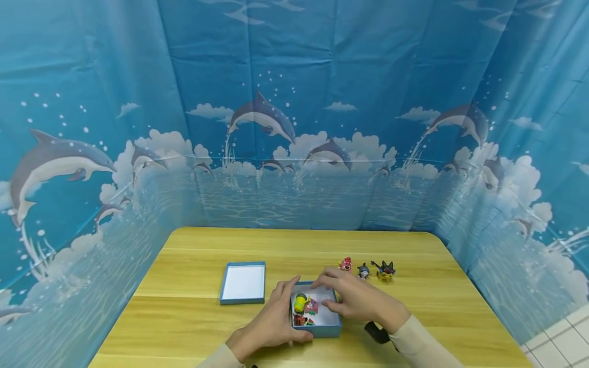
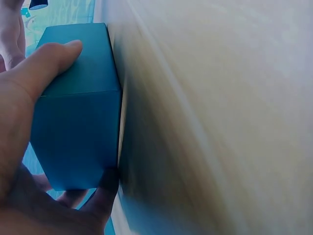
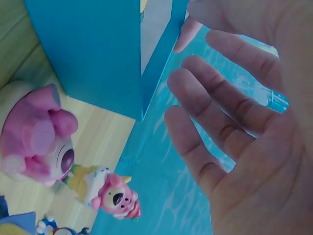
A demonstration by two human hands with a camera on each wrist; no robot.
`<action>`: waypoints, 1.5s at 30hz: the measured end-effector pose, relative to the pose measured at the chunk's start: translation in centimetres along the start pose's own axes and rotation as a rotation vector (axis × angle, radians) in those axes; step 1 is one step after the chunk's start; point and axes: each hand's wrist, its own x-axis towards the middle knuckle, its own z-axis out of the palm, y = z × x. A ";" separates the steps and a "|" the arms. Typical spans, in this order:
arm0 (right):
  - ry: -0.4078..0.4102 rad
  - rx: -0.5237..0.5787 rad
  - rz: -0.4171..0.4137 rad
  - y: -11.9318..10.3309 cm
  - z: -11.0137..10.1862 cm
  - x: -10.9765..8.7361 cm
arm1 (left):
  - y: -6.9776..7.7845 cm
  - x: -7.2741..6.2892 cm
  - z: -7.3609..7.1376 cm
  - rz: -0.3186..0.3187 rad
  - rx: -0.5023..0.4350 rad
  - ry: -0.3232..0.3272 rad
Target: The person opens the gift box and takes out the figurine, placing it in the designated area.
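A blue open-topped box (image 1: 318,331) with a white inside stands on the table. My left hand (image 1: 276,318) grips its left side, the thumb on the near wall and the other fingers round towards the far side. In the box, against its left side, lie a yellow-and-green figurine (image 1: 300,304), a pink figurine (image 1: 312,306) and a reddish-brown figurine (image 1: 300,320). Over the box's right side my right hand (image 1: 352,295) hovers with loosely bent fingers. The right wrist view shows nothing in that hand (image 3: 244,147). Near the box there sits a pink bear figurine (image 3: 36,134).
The blue-rimmed box lid (image 1: 244,282) lies left of the box, white inside up. Beyond the right hand stand a pink figurine with a red top (image 1: 345,263), a grey figurine (image 1: 363,271) and a black-and-yellow figurine (image 1: 385,270). A dolphin-print curtain (image 1: 294,194) surrounds the table.
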 end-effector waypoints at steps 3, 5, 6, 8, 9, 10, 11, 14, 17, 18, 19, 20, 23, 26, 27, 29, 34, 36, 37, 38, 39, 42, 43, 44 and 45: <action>-0.024 0.007 -0.007 -0.1 0.1 0.6 | -0.1 0.0 0.0 -0.001 -0.006 -0.002; -0.042 0.014 -0.009 -0.3 0.2 0.8 | -0.2 0.0 0.0 0.000 -0.004 -0.002; -0.051 0.013 -0.008 -0.3 0.2 0.9 | -0.2 0.0 0.0 0.000 -0.002 -0.001; -0.067 0.016 -0.010 -0.4 0.3 1.2 | -0.2 0.0 0.0 0.000 0.003 -0.001; -0.075 0.017 -0.009 -0.5 0.3 1.3 | -0.2 0.0 0.0 0.001 0.006 -0.001; -0.082 0.017 -0.009 -0.6 0.4 1.5 | -0.2 0.0 0.0 0.002 0.009 -0.001; -0.089 0.017 -0.009 -0.7 0.4 1.6 | -0.1 0.0 -0.1 0.004 0.010 -0.003; -0.109 0.022 -0.015 -0.8 0.5 2.1 | -0.1 0.1 -0.2 0.012 0.012 -0.006; -0.127 0.027 -0.039 -1.0 0.6 2.5 | -0.2 0.1 -0.3 0.020 0.010 -0.012; -0.134 0.031 -0.049 -1.0 0.7 2.7 | -0.2 0.1 -0.3 0.022 0.009 -0.014; -0.144 0.033 -0.057 -1.0 0.8 2.9 | -0.2 0.1 -0.3 0.021 0.006 -0.016; -0.154 0.032 -0.065 -1.0 0.9 3.0 | -0.3 0.1 -0.3 0.020 0.005 -0.016; -0.190 0.032 -0.080 -1.1 1.3 3.6 | -0.4 0.0 -0.3 0.018 -0.005 -0.017; -0.213 0.006 -0.089 -1.1 1.7 4.0 | -0.5 0.1 -0.3 0.022 -0.010 -0.018; -0.219 0.000 -0.091 -1.0 1.8 4.1 | -0.5 0.1 -0.3 0.025 -0.013 -0.019; -0.230 -0.013 -0.096 -1.0 2.0 4.4 | -0.6 0.2 -0.3 0.031 -0.015 -0.020; -0.258 -0.024 -0.099 -1.0 2.2 5.2 | -0.7 0.3 -0.3 0.045 -0.021 -0.015; -0.267 -0.031 -0.092 -1.0 2.2 5.5 | -0.7 0.3 -0.3 0.049 -0.022 -0.013; -0.269 -0.036 -0.087 -1.0 2.2 5.6 | -0.6 0.4 -0.3 0.051 -0.024 -0.011; -0.271 -0.040 -0.082 -1.1 2.2 5.6 | -0.7 0.4 -0.3 0.052 -0.025 -0.011; -0.273 -0.042 -0.077 -1.1 2.2 5.7 | -0.7 0.3 -0.3 0.051 -0.027 -0.011; -0.282 -0.041 -0.062 -1.2 2.2 5.7 | -0.7 0.3 -0.3 0.051 -0.027 -0.010; -0.286 -0.038 -0.055 -1.3 2.2 5.7 | -0.7 0.3 -0.3 0.048 -0.030 -0.011; -0.290 -0.034 -0.050 -1.3 2.2 5.7 | -0.7 0.3 -0.3 0.048 -0.031 -0.013; -0.295 -0.031 -0.046 -1.3 2.2 5.7 | -0.7 0.3 -0.3 0.047 -0.032 -0.014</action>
